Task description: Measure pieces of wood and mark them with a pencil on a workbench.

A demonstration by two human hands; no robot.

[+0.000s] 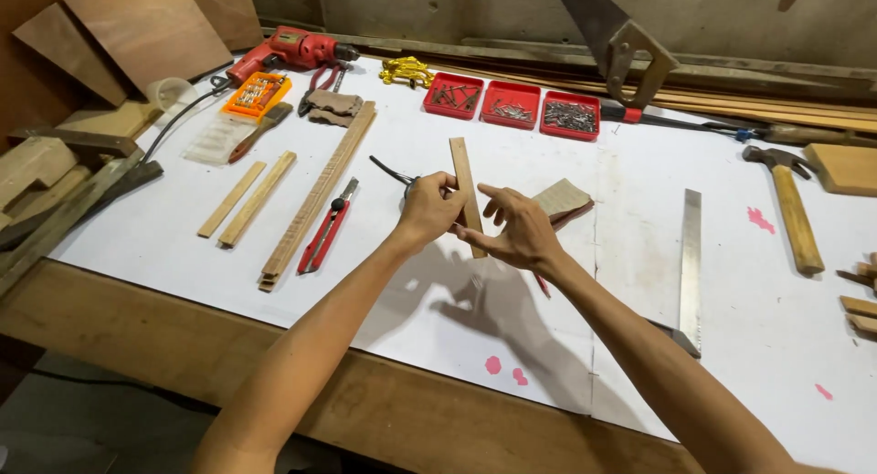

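I saw both hands raised above the white-covered counter (pixel 639 282), sharing one small wooden strip (pixel 465 186). The left hand (pixel 429 209) had its grip clamped on the strip, fingers curled around its middle, holding it nearly upright with the top end leaning slightly away. The right hand (pixel 521 229) met the strip lower down, its thumb and fingertips pressed against the lower end while the other fingers spread loosely; I took that grip as closed on the strip too.

Just behind the right hand lay a sanding block (pixel 565 200) on the counter. To the left rested a red utility knife (pixel 327 229), beside it a long wooden batten (pixel 318 196), and further left two short sticks (pixel 247 198). At the back stood three red trays (pixel 512 104) of nails and screws, with a red drill (pixel 290 50) toward the far left corner. On the right, a steel square (pixel 691 268) lay flat, and a hammer (pixel 793 209) rested well apart from the hands. A handsaw (pixel 614 37) leaned against the wall.
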